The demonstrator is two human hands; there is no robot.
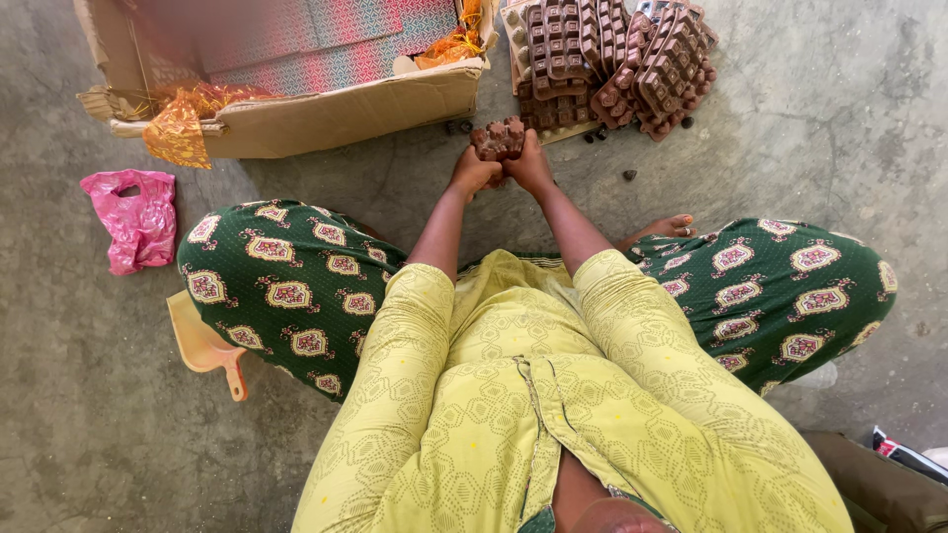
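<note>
I hold a brown chocolate mould (498,138) in both hands, out in front of me toward twelve o'clock, just above the grey concrete floor (849,138). My left hand (474,174) grips its near left edge and my right hand (530,166) grips its near right edge — both closed tight on it, the two hands touching each other below the mould. The mould is small and knobbly, with raised blocks on the side facing up.

Just beyond it, at about one o'clock, lies a heap of brown moulds (607,64) of the same kind, stacked and tipped against one another on the floor. A few dark crumbs (628,176) sit loose on the concrete near that heap.

At eleven o'clock stands an open cardboard box (326,109) with patterned sheets inside, and crumpled orange-gold foil (183,123) hangs over its near left corner.

Further out, at nine o'clock, a crumpled pink plastic bag (138,219) lies on the floor. Below it, at about eight o'clock, an orange plastic dustpan (205,347) pokes out from under my left knee. I sit cross-legged — green patterned trousers, yellow-green tunic.
</note>
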